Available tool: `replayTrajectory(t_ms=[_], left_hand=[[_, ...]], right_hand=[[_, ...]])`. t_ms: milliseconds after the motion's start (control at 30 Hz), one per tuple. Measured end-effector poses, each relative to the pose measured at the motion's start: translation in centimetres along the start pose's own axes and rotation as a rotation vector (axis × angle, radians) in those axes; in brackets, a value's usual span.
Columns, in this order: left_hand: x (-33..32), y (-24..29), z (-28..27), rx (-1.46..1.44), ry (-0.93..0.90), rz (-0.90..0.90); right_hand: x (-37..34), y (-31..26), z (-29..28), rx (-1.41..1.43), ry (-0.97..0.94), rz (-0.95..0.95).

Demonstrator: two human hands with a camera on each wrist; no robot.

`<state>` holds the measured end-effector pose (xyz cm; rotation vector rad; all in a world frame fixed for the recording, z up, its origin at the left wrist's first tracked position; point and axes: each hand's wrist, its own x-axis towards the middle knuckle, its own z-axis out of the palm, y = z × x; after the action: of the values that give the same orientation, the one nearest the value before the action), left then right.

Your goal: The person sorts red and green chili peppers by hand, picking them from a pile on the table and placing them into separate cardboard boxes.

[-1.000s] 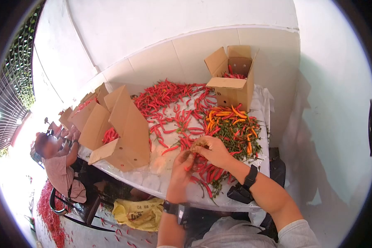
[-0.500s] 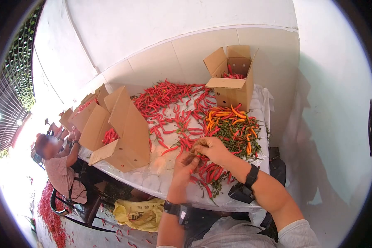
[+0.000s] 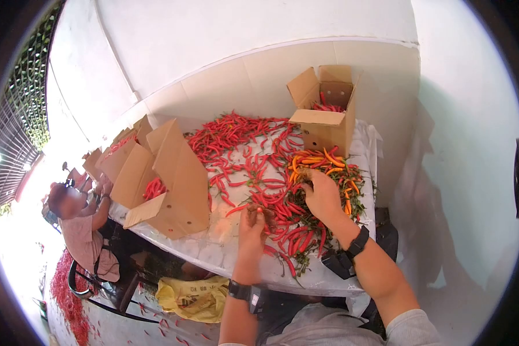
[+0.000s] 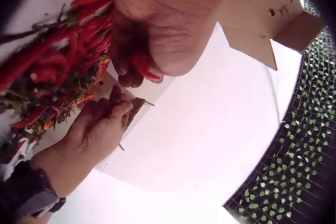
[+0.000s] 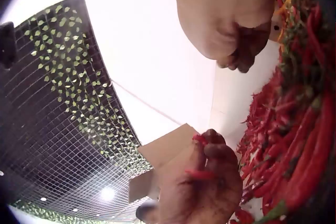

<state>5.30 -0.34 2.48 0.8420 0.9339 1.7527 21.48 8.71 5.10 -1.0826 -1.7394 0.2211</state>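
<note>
My left hand (image 3: 251, 233) is raised at the near side of the table, its fingers curled round a red chili pepper (image 4: 143, 66). In the right wrist view, red pieces of chili show at its thumb and fingers. Farther right, my right hand (image 3: 324, 196) is over a heap of green chili stems (image 3: 352, 214), beside orange chilies (image 3: 311, 160). Its fingers are bent inward, and I cannot tell whether they hold anything. Loose red chilies (image 3: 299, 237) lie between the two hands.
An open cardboard box (image 3: 323, 135) with red chilies stands at the back right, another box (image 3: 181, 199) at the left. A larger red chili pile (image 3: 230, 132) lies along the wall. At far left another person (image 3: 86, 230) sits; a yellow sack (image 3: 193, 300) lies below the table.
My right hand has parted from the left one and moved away, up and right, over the stems and orange chilies. My left hand stays in about the same place.
</note>
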Motion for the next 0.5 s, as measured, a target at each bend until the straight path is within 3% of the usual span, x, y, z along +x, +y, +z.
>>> replayTrajectory(t_ms=[100, 167, 300, 433, 500], left_hand=[[0.7, -0.6, -0.7, -0.113, 0.03, -0.031], [1.3, -1.0, -1.7, -0.232, 0.014, -0.053], [1.0, -0.6, -2.4, -0.103, -0.104, -0.072], [0.7, -0.1, -2.1, -0.086, -0.097, -0.15], [0.5, 0.1, -1.7, -0.077, -0.05, -0.163]], right_hand=[[0.2, -1.3, -1.5, -0.286, 0.211, -0.151], [0.2, -1.0, -1.4, -0.246, 0.054, -0.175], [-1.1, -0.6, 0.7, -0.146, -0.214, -0.225], [-2.4, -0.4, 2.7, -0.35, -0.275, -0.29], [-2.0, -0.3, 2.2, -0.301, -0.306, -0.28]])
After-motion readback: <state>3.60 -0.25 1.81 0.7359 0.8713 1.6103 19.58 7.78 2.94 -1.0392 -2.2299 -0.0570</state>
